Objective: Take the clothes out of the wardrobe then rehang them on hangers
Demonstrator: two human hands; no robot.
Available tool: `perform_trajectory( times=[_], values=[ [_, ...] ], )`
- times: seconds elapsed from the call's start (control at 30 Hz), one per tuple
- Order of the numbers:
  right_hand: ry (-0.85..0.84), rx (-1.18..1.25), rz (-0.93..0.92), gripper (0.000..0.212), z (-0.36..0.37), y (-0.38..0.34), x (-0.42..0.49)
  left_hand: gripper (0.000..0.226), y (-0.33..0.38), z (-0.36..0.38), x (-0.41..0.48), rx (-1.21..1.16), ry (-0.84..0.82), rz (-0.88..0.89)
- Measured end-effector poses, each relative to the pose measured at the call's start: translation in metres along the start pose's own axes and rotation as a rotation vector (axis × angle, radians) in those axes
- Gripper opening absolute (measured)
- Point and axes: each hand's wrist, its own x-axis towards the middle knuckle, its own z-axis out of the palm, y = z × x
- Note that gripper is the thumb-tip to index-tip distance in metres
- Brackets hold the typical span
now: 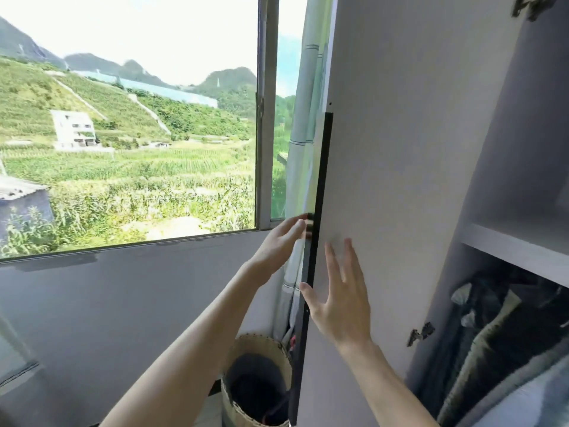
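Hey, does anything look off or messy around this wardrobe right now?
Nothing looks broken or spilled. The clothes under the shelf look crammed together rather than hanging neatly, and the open wardrobe door partly hides the curtain.

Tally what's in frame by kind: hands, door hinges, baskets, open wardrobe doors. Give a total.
Bare hands: 2, left hand and right hand
Grey metal hinges: 2
Round woven basket: 1
White wardrobe door with black edge: 1
Total: 6
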Motion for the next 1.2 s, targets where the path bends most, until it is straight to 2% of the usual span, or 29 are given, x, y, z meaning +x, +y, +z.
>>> perform_trajectory(
  times=[0.1, 0.33, 0.43, 0.53, 0.6, 0.67, 0.8, 0.9, 1.0, 1.2],
  values=[
    [0.043, -0.036, 0.020, 0.096, 0.016, 0.004, 0.008, 0.026, -0.008, 0.009, 0.011, -0.060, -0.050, 0.012],
    [0.069, -0.107, -0.016, 0.100, 0.023, 0.022, -0.001, 0.022, -0.014, 0.003, 0.012, -0.103, -0.165, 0.052],
    [0.063, -0.069, -0.044, 0.096, 0.006, 0.031, -0.018, 0.011, -0.008, 0.007, 0.002, -0.087, -0.243, 0.069],
    [0.042, 0.014, -0.027, 0.088, -0.018, 0.044, -0.049, 0.017, 0.000, 0.024, -0.014, -0.103, -0.308, 0.116],
    [0.043, 0.107, 0.011, 0.081, -0.036, 0.053, -0.074, 0.010, 0.009, 0.046, -0.025, -0.116, -0.356, 0.172],
    [0.062, 0.159, 0.052, 0.072, -0.053, 0.060, -0.100, 0.012, 0.020, 0.069, -0.035, -0.069, -0.398, 0.248],
    [0.185, 0.101, 0.219, 0.057, -0.092, 0.080, -0.150, 0.019, 0.038, 0.126, -0.046, -0.027, -0.509, 0.306],
    [0.363, 0.069, 0.374, 0.055, -0.118, 0.098, -0.179, 0.021, 0.044, 0.177, -0.050, 0.009, -0.507, 0.467],
    [0.508, -0.043, 0.454, 0.057, -0.144, 0.115, -0.197, 0.024, 0.054, 0.229, -0.052, 0.127, -0.525, 0.670],
    [0.521, -0.400, 0.611, 0.056, -0.184, 0.146, -0.197, 0.014, 0.064, 0.325, -0.040, 0.191, -0.406, 0.939]
  ],
)
